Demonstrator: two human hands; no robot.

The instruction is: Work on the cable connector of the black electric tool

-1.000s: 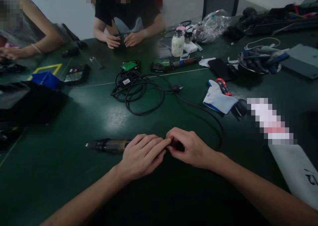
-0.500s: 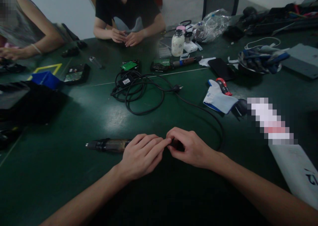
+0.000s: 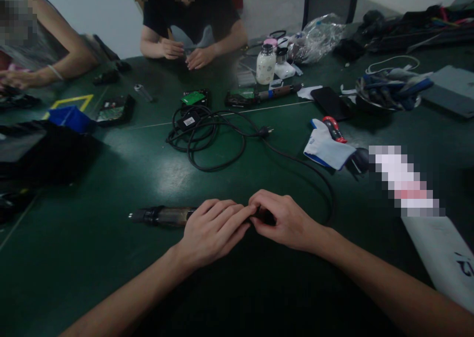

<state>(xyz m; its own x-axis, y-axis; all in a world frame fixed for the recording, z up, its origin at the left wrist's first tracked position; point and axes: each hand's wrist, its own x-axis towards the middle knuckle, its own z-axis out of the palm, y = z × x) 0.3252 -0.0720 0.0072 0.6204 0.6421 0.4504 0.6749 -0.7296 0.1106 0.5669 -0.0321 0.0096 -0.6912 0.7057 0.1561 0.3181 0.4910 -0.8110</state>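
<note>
A long dark electric screwdriver (image 3: pixel 163 215) lies flat on the green table (image 3: pixel 111 258) in front of me, its tip pointing left. My left hand (image 3: pixel 213 231) rests over its middle, fingers curled down around the body. My right hand (image 3: pixel 285 221) is closed on the tool's rear end, where the black cable (image 3: pixel 318 179) leaves it. The fingertips of both hands meet over the tool. The part of the tool under my hands is hidden.
A coiled black cable with adapter (image 3: pixel 202 130) lies mid-table. A white glove and red-handled tool (image 3: pixel 328 142) lie at right, a bowl of pliers (image 3: pixel 388 88) beyond. Circuit boards (image 3: pixel 194 98), a bottle (image 3: pixel 265 64) and a blue bin (image 3: pixel 70 117) sit farther off. Two other people work at the far edge.
My hands and the screwdriver have stayed put. The person across the table has shifted their hands slightly.
</note>
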